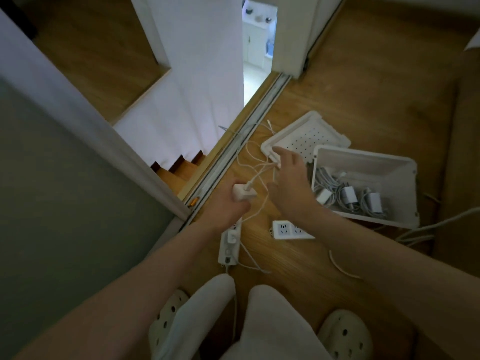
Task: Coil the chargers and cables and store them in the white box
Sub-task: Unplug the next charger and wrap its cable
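Head view: wood floor (337, 100) w/ warm plank grain fills the right half. A metal door track (244, 141) runs diagonally from far centre to near left. Beyond it, wooden stairs (181, 165) drop away beside a white wall (197, 74), and a lit doorway at far centre shows a pale cabinet, blurred. Grey-green wall panel (65, 203) takes up the left side. Tan couch edge (465, 152) along the right.

Left hand (228, 206) is closed around a white charger (242, 193), its cable (255, 175) plugged in on top and trailing far-right. Right hand (288, 178) is spread wide, fingers (281, 152) pinching loose loops of that cable just beside the lid (306, 136), a perforated white piece lying flat on the floor.

White box (363, 162) sits right of the hands, tilted, touching the lid's near-right edge. Inside: several coiled chargers (350, 196) w/ grey-white cords, bunched at the near-left wall.

Between the arms: a power strip (230, 242) lies lengthwise under the left wrist w/ a plug in it; a second, shorter strip (288, 229) sits flat under the right forearm. Loose cable piece (340, 266) curves on the floor at near right; thicker cords (428, 227) run off by the couch.

Near edge: white trousers (259, 320) and two cream clogs (345, 333), person crouching.
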